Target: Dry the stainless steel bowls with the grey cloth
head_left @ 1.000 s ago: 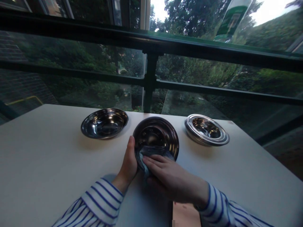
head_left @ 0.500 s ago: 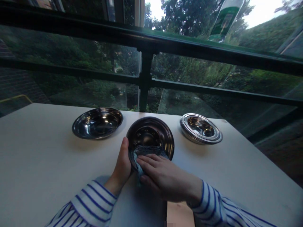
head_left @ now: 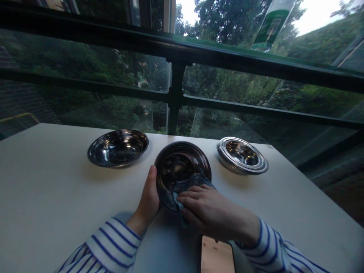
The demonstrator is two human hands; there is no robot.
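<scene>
A shiny metal bowl is tilted toward me above the white table. My left hand grips its left side, the thumb along the rim and the other fingers hidden behind. Against the lower right of the bowl's inside, my right hand presses a blue-grey cloth. Part of the cloth hangs over the near rim under the fingers.
To the left on the white table lies a wider metal bowl. Several stacked metal bowls stand at the right. A phone lies near my right wrist. Behind runs a dark green railing with a plastic bottle on it.
My right hand and the cloth have slid to the right along the bowl's inside. The bowl has shifted slightly right with my left hand. More of the phone shows.
</scene>
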